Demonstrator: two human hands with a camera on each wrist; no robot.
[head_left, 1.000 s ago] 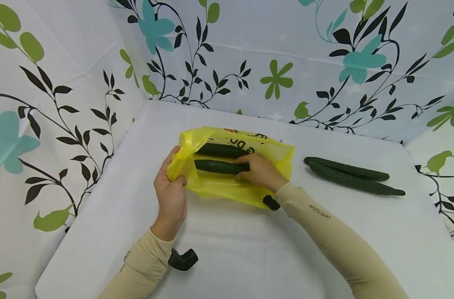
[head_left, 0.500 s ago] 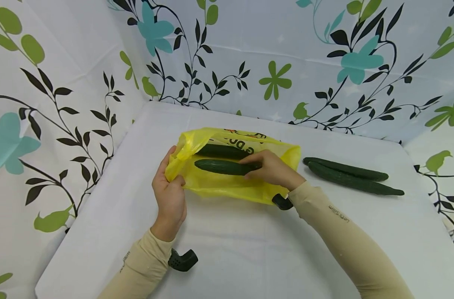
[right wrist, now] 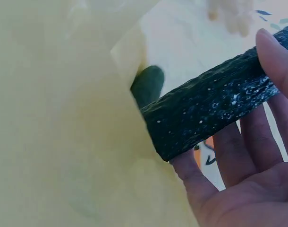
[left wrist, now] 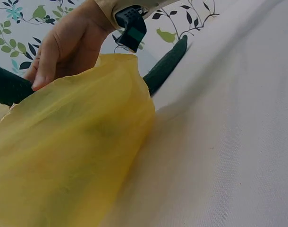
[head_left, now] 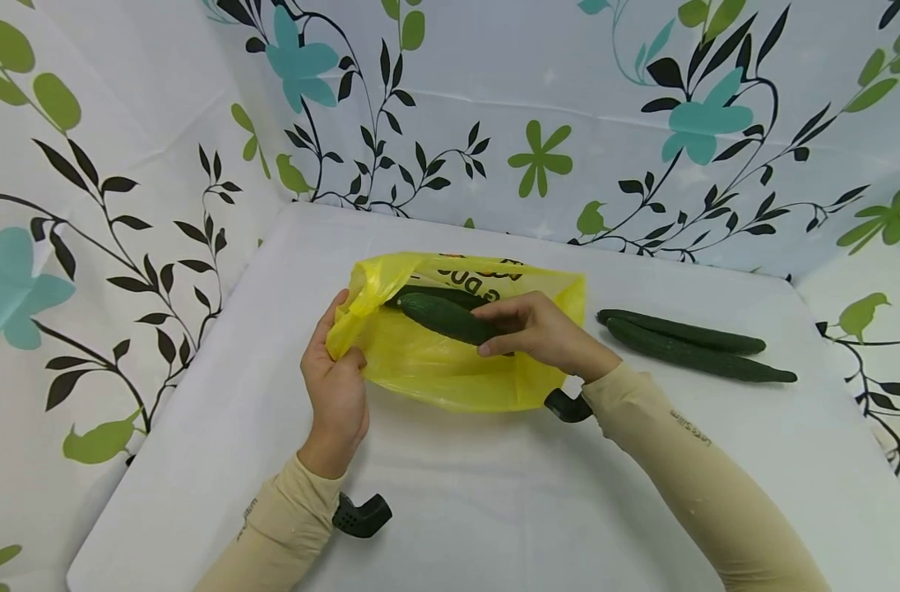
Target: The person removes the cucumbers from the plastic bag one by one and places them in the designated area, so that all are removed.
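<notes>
My left hand (head_left: 336, 390) grips the left edge of a yellow plastic bag (head_left: 450, 382), thumb in front, its mouth spread open. With my right hand (head_left: 542, 335) I pinch a dark green cucumber (head_left: 444, 317) between thumb and fingers at the bag's mouth. The cucumber tilts, its left end higher in the head view. Behind it, inside the bag, lies another cucumber (head_left: 461, 296), partly covered by the held one. In the right wrist view the fingers pass beneath the held cucumber (right wrist: 205, 101), the thumb on top, and the bag hides its lower end.
Two more cucumbers (head_left: 698, 349) lie side by side on the white-covered table (head_left: 450, 510), right of the bag. A black wrist-camera mount (head_left: 363, 515) sits by the left sleeve and another mount (head_left: 567, 405) by the right. A patterned cloth (head_left: 450, 115) hangs behind the table.
My right hand has moved rightward and lifted slightly, still pinching the cucumber, which has gone from nearly level to tilted down toward the right. My left hand keeps its hold on the bag.
</notes>
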